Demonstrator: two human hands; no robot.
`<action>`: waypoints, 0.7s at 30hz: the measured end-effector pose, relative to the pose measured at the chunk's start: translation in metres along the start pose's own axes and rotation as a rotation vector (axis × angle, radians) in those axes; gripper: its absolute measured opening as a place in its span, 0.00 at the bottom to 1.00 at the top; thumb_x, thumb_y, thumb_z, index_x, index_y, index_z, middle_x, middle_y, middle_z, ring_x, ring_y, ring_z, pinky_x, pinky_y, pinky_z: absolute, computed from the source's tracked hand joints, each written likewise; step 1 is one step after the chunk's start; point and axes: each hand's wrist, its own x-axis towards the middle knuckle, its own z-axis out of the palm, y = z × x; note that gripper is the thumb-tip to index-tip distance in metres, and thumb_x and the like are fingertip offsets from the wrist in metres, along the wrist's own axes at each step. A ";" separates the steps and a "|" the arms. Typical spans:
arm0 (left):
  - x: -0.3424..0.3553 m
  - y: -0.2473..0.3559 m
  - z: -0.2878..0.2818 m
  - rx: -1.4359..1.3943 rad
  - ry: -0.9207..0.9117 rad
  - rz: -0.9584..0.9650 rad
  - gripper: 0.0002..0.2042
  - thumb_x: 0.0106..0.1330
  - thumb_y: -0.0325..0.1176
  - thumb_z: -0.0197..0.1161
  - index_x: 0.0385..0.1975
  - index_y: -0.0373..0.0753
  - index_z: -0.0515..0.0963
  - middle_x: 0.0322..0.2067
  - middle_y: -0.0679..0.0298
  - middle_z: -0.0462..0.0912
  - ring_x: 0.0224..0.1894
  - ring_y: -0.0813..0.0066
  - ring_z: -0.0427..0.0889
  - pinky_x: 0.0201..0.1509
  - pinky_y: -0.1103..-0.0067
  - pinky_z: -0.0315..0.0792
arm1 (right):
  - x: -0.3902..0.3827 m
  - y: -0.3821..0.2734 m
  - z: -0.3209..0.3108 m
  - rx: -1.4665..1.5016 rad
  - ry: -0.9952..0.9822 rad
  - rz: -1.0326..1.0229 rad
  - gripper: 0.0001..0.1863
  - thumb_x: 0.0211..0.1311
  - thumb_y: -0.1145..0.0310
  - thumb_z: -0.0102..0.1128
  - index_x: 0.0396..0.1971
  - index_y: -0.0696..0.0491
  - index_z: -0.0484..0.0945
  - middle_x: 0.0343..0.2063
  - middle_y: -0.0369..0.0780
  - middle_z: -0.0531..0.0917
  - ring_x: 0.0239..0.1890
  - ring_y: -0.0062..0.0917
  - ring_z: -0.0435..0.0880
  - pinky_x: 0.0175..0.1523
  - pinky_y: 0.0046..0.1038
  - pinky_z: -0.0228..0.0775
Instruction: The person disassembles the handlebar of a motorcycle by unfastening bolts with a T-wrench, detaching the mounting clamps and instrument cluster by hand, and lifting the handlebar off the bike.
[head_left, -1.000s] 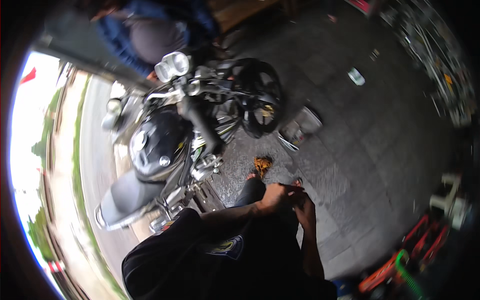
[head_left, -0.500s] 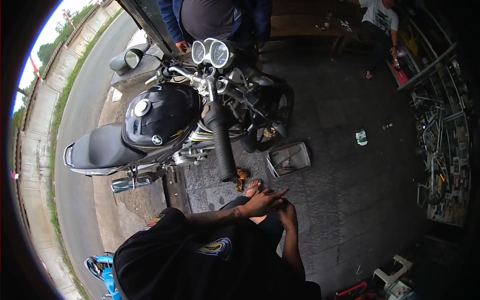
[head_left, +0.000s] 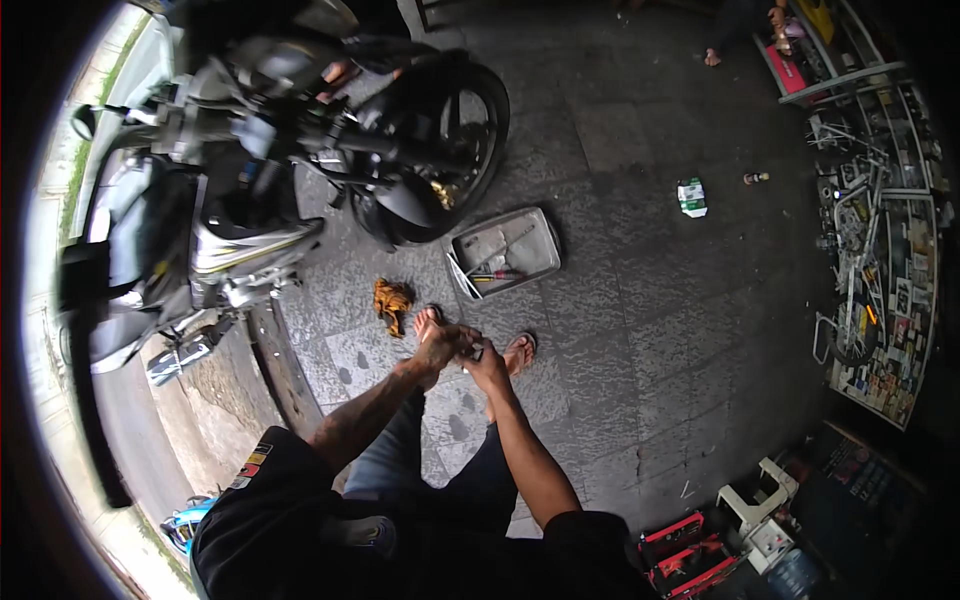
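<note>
My left hand and my right hand meet in front of me, above my feet, with the fingers of both curled in toward each other. Whatever lies between the fingertips, if anything, is too small to make out. Past my hands, on the dark paving, is a grey tray holding a few tools, among them a red-handled screwdriver. To the left of the tray a crumpled orange-brown rag lies on the ground near my foot.
A black motorcycle stands at the left, its front wheel behind the tray. Along the right runs a glass display case full of parts. A red tool box and a white stool are at lower right; a green-white packet lies farther off.
My view has tilted down and shifted right, so the motorcycle sits farther left and my feet show. My left hand's fingers, stretched out before, are now curled in against my right hand.
</note>
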 end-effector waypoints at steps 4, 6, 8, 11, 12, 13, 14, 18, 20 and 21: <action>0.102 -0.058 0.006 0.531 0.391 0.317 0.11 0.64 0.29 0.58 0.43 0.36 0.80 0.33 0.58 0.84 0.36 0.66 0.83 0.37 0.72 0.76 | 0.084 0.087 -0.020 -0.115 0.298 0.115 0.32 0.46 0.56 0.73 0.47 0.56 0.69 0.39 0.53 0.80 0.45 0.49 0.80 0.48 0.40 0.70; 0.167 -0.114 -0.038 0.857 0.284 0.418 0.11 0.62 0.29 0.55 0.44 0.38 0.78 0.33 0.50 0.83 0.38 0.52 0.83 0.38 0.64 0.75 | 0.136 0.126 -0.023 -0.156 0.288 0.093 0.32 0.47 0.56 0.72 0.48 0.56 0.68 0.38 0.53 0.81 0.44 0.50 0.80 0.48 0.42 0.70; 0.218 -0.132 -0.027 0.775 0.301 0.368 0.12 0.61 0.28 0.54 0.44 0.39 0.77 0.32 0.49 0.82 0.37 0.48 0.81 0.38 0.61 0.74 | 0.189 0.189 -0.044 -0.223 0.337 0.109 0.32 0.48 0.57 0.71 0.49 0.56 0.68 0.37 0.53 0.82 0.43 0.51 0.80 0.47 0.45 0.70; 0.282 -0.147 -0.041 0.786 0.365 0.201 0.12 0.65 0.36 0.49 0.41 0.39 0.76 0.29 0.50 0.81 0.35 0.47 0.81 0.36 0.60 0.73 | 0.263 0.235 -0.054 -0.268 0.512 -0.022 0.28 0.45 0.63 0.72 0.44 0.55 0.69 0.38 0.52 0.80 0.43 0.47 0.81 0.47 0.39 0.71; 0.298 -0.158 -0.055 0.837 0.392 0.080 0.17 0.70 0.45 0.45 0.39 0.39 0.75 0.26 0.52 0.81 0.33 0.50 0.82 0.34 0.61 0.73 | 0.284 0.232 -0.054 -0.221 0.464 -0.006 0.27 0.46 0.65 0.72 0.44 0.55 0.69 0.39 0.51 0.80 0.44 0.46 0.81 0.47 0.38 0.71; 0.310 -0.171 -0.071 0.857 0.444 0.204 0.17 0.70 0.45 0.44 0.38 0.37 0.74 0.27 0.52 0.81 0.32 0.50 0.82 0.31 0.63 0.72 | 0.305 0.227 -0.050 -0.174 0.417 0.011 0.25 0.46 0.66 0.71 0.44 0.55 0.69 0.39 0.50 0.81 0.44 0.45 0.81 0.47 0.38 0.71; 0.327 -0.175 -0.072 0.850 0.440 0.223 0.17 0.70 0.45 0.44 0.38 0.37 0.74 0.27 0.52 0.81 0.32 0.50 0.82 0.31 0.63 0.72 | 0.326 0.238 -0.057 -0.181 0.434 0.006 0.25 0.46 0.66 0.71 0.44 0.55 0.69 0.39 0.50 0.81 0.44 0.45 0.81 0.47 0.38 0.71; 0.390 -0.190 -0.082 0.687 0.479 0.506 0.11 0.67 0.38 0.50 0.37 0.38 0.76 0.29 0.50 0.81 0.32 0.46 0.81 0.32 0.63 0.74 | 0.390 0.263 -0.069 -0.227 0.516 -0.067 0.23 0.47 0.68 0.70 0.43 0.55 0.71 0.40 0.48 0.81 0.45 0.43 0.81 0.48 0.38 0.71; 0.409 -0.204 -0.091 0.754 0.506 0.483 0.08 0.63 0.32 0.56 0.38 0.39 0.77 0.30 0.49 0.82 0.34 0.46 0.81 0.36 0.63 0.75 | 0.412 0.260 -0.064 -0.215 0.555 -0.139 0.22 0.48 0.68 0.70 0.42 0.56 0.71 0.39 0.48 0.81 0.45 0.43 0.81 0.49 0.38 0.71; 0.417 -0.210 -0.102 0.746 0.534 0.508 0.08 0.60 0.28 0.59 0.39 0.39 0.77 0.32 0.48 0.82 0.36 0.44 0.81 0.39 0.61 0.75 | 0.419 0.256 -0.058 -0.237 0.540 -0.113 0.22 0.48 0.68 0.70 0.42 0.57 0.71 0.39 0.48 0.81 0.45 0.43 0.81 0.49 0.38 0.71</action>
